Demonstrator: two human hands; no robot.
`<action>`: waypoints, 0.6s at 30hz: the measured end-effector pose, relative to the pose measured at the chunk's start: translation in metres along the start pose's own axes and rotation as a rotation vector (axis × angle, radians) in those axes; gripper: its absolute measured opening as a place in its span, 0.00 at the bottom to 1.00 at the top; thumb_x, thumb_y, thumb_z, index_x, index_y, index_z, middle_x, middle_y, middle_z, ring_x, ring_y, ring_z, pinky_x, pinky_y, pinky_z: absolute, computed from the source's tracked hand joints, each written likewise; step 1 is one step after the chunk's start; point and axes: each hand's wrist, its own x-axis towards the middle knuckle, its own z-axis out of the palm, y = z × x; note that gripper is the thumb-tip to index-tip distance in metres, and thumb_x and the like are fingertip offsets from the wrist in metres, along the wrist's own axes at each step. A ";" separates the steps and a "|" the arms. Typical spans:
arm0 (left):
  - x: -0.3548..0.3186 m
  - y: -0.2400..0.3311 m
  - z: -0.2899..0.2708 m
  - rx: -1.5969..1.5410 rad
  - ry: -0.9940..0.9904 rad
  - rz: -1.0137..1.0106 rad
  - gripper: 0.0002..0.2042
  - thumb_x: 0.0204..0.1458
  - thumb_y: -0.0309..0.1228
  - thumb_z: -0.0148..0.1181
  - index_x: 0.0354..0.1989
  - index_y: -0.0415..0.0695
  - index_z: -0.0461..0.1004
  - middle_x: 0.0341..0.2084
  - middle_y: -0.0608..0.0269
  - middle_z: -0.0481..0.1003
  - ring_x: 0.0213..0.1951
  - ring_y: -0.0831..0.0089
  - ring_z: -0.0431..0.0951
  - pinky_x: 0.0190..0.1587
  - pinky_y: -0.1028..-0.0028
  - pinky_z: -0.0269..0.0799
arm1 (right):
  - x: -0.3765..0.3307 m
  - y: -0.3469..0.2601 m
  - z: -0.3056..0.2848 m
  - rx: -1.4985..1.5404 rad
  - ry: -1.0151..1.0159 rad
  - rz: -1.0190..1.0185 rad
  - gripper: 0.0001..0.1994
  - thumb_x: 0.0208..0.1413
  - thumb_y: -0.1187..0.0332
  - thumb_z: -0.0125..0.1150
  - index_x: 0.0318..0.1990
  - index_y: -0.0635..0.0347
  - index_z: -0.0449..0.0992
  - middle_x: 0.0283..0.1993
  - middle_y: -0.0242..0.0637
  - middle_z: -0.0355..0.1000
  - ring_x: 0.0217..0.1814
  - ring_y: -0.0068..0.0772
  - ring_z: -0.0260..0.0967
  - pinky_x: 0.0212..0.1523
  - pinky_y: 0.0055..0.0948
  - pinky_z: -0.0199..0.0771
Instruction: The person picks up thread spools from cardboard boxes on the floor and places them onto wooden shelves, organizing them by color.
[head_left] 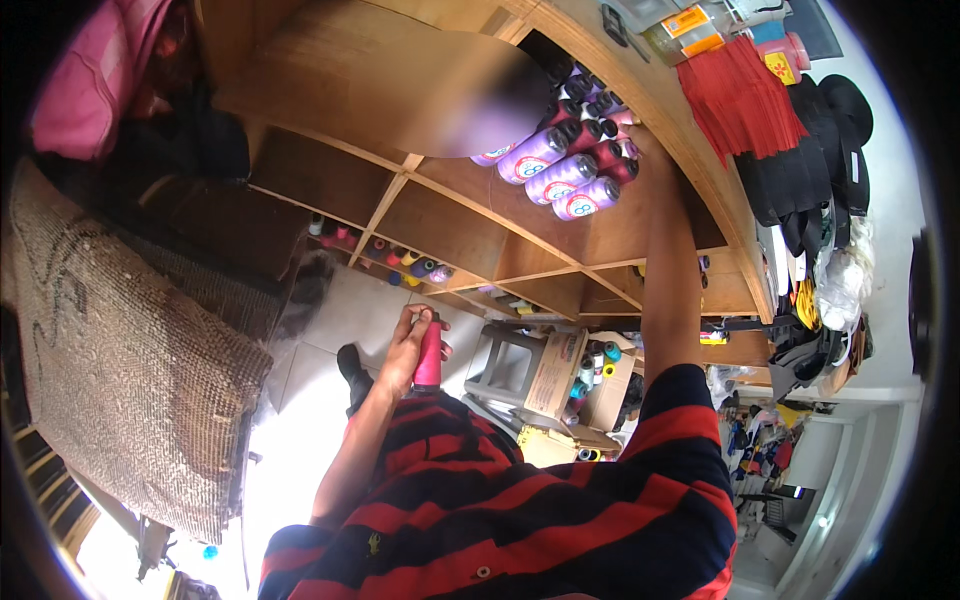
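Observation:
My left hand [405, 350] is closed around a magenta thread spool [428, 352], held upright in front of my body. My right arm stretches up into a compartment of the wooden shelf [480, 215]. There my right hand [640, 132] is at the right side of a group of thread spools, its fingers mostly hidden among them. Lilac spools [560, 178] with round labels lie in front of this group. Dark red spools [606, 152] lie beside and behind them, closest to my right hand.
Lower compartments hold more coloured spools [405, 258]. An open cardboard box [555, 370] with spools stands below, beside a grey stool [502, 362]. A stack of red fabric pieces [740, 100] and black rolls [845, 110] sit on the shelf top. Woven sacking [130, 330] hangs at left.

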 end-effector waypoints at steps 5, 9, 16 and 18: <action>-0.006 0.004 -0.001 0.016 0.036 -0.008 0.12 0.64 0.40 0.45 0.48 0.47 0.60 0.35 0.54 0.72 0.25 0.68 0.76 0.27 0.72 0.74 | 0.002 -0.007 0.018 -0.022 0.008 -0.022 0.15 0.55 0.65 0.56 0.48 0.60 0.74 0.50 0.51 0.72 0.56 0.51 0.66 0.55 0.43 0.63; -0.006 0.006 0.002 0.040 0.033 -0.010 0.12 0.64 0.40 0.45 0.48 0.47 0.60 0.35 0.54 0.72 0.25 0.68 0.76 0.27 0.72 0.74 | 0.002 -0.003 0.029 -0.053 0.023 -0.030 0.15 0.55 0.64 0.56 0.49 0.59 0.74 0.51 0.51 0.71 0.57 0.50 0.66 0.56 0.43 0.63; -0.012 0.008 0.000 0.062 0.070 -0.025 0.12 0.64 0.40 0.46 0.49 0.48 0.60 0.36 0.54 0.72 0.26 0.69 0.76 0.28 0.73 0.74 | 0.010 -0.023 0.013 0.035 0.067 0.053 0.15 0.56 0.62 0.57 0.47 0.59 0.75 0.50 0.50 0.73 0.57 0.48 0.67 0.55 0.42 0.63; -0.011 0.009 0.004 0.084 0.036 -0.004 0.12 0.64 0.40 0.46 0.49 0.49 0.60 0.36 0.54 0.72 0.26 0.69 0.76 0.27 0.73 0.74 | 0.010 -0.024 0.012 0.084 0.053 0.089 0.15 0.56 0.62 0.57 0.47 0.59 0.75 0.50 0.49 0.73 0.57 0.48 0.66 0.56 0.41 0.63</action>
